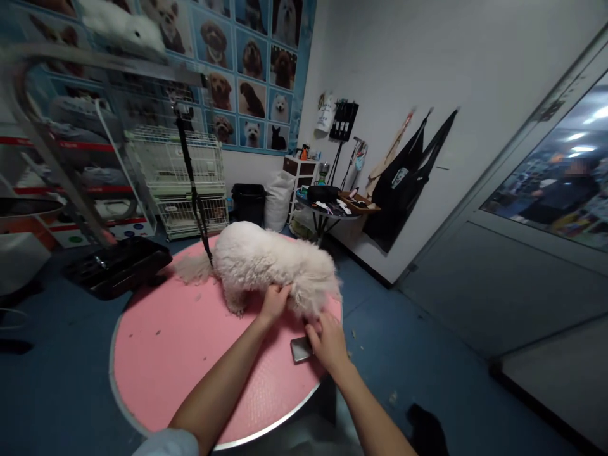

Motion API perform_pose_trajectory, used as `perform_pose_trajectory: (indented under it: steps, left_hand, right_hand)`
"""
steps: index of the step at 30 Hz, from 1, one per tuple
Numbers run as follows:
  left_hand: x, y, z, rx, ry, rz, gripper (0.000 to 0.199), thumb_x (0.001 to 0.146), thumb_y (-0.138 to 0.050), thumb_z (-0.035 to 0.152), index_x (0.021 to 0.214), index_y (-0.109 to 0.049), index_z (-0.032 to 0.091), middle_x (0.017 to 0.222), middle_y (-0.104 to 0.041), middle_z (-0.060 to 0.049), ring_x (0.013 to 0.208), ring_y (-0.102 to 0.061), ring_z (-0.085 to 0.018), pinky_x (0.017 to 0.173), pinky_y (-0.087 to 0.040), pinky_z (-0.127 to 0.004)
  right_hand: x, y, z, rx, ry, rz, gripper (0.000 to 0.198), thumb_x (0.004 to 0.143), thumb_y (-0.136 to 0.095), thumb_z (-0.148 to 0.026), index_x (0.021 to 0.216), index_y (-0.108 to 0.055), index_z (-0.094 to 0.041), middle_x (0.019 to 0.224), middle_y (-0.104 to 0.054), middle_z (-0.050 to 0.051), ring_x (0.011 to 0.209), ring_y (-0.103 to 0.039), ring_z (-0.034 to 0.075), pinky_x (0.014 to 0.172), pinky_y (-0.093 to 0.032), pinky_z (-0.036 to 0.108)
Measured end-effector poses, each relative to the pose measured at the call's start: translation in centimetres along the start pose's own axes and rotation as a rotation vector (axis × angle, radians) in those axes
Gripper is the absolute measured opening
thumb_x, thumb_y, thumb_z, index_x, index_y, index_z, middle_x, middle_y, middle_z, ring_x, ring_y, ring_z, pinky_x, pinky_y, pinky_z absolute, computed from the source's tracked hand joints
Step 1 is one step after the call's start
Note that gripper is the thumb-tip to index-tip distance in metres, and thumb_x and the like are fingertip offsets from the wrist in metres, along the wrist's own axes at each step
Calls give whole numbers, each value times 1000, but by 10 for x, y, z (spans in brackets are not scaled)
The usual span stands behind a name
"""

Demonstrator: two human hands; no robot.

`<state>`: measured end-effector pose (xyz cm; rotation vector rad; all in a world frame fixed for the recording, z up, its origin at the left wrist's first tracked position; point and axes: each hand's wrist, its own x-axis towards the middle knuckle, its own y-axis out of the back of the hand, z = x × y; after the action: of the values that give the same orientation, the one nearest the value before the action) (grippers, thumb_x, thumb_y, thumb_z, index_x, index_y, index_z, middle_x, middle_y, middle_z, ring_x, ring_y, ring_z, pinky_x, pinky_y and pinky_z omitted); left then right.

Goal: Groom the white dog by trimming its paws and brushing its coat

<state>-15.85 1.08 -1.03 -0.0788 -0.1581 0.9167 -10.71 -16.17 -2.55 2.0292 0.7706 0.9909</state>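
A fluffy white dog stands on a round pink grooming table. My left hand is closed at the dog's lower side, its fingers in the fur beside a leg; the exact hold is partly hidden. Just right of it, my right hand is closed near the shaggy fur at the dog's right end. A flat metal-backed slicker brush shows beside its fingers, low over the tabletop, and appears to be held there. Most of the brush's handle is covered by the hand.
A black strap hangs from a metal grooming arm down to the dog's left end. A black tray sits at the table's left edge. Behind are wire cages, a black bin and a side table with tools. Something black is on the floor.
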Motion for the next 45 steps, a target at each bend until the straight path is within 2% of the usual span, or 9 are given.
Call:
perform_pose_trajectory:
  steps: [3, 7, 11, 16, 23, 28, 36, 42, 45]
  left_hand:
    - [0, 8, 12, 140, -76, -95, 34, 72, -53, 34, 44, -50, 16, 41, -39, 4, 42, -35, -10, 43, -26, -23]
    - [-7, 13, 43, 298, -408, 34, 27, 83, -46, 29, 70, -66, 16, 64, -60, -2, 60, -53, -15, 59, -41, -25]
    - [8, 1, 65, 697, -716, -232, 29, 86, -47, 30, 107, -63, 19, 103, -66, -9, 98, -58, -24, 91, -42, -39]
    - [57, 3, 69, 1278, -808, -336, 66, 75, -63, 35, 133, -43, 11, 136, -49, -17, 124, -42, -32, 107, -28, -46]
    - [72, 16, 90, 1273, -802, -440, 39, 77, -50, 16, 115, -59, 14, 121, -60, -12, 112, -52, -25, 103, -33, -38]
    - [82, 15, 100, 1213, -726, -431, 31, 80, -47, 17, 106, -64, 18, 103, -68, -8, 95, -59, -22, 90, -40, -35]
    - [102, 8, 95, 1337, -512, -183, 22, 84, -44, 23, 75, -64, 19, 76, -65, -6, 73, -57, -21, 69, -40, -32]
    - [100, -5, 111, 1350, -349, -112, 19, 83, -46, 20, 74, -63, 19, 77, -65, -7, 79, -58, -22, 75, -42, -34]
    - [83, -16, 117, 1253, -306, 44, 20, 80, -48, 13, 87, -65, 18, 90, -67, -8, 88, -59, -23, 83, -43, -36]
  right_hand:
    - [44, 18, -22, 45, 148, 82, 25, 85, -47, -23, 106, -61, -23, 103, -61, 9, 97, -54, 23, 87, -41, 36]
    - [108, 23, -12, -5, 145, 175, 39, 73, -57, -14, 112, -61, -20, 127, -47, 13, 118, -42, 29, 98, -36, 44]
    - [141, 15, 23, 152, 191, 157, 47, 69, -54, -8, 115, -61, -18, 121, -51, 12, 113, -47, 26, 97, -40, 39]
    - [154, 23, 51, 296, 287, 57, 48, 72, -43, -2, 110, -65, -21, 112, -61, 6, 106, -55, 20, 96, -42, 33]
    - [164, 60, 24, 222, 364, -115, 38, 77, -58, -21, 115, -62, -20, 116, -60, 10, 108, -53, 26, 95, -39, 38]
    - [212, 48, 3, 350, 508, -239, 27, 71, -61, -21, 98, -61, -18, 95, -63, 4, 86, -55, 19, 79, -44, 30]
    - [237, 10, 29, 774, 388, -353, 17, 71, -51, -12, 82, -62, -19, 91, -65, 0, 88, -57, 17, 83, -44, 28]
    - [240, 6, 27, 1036, 100, -430, 13, 72, -57, -20, 82, -66, -19, 109, -66, 7, 106, -57, 22, 97, -39, 36]
    - [239, 8, 29, 1120, 9, -450, 11, 71, -59, -23, 79, -66, -20, 105, -67, 7, 103, -59, 21, 96, -40, 37]
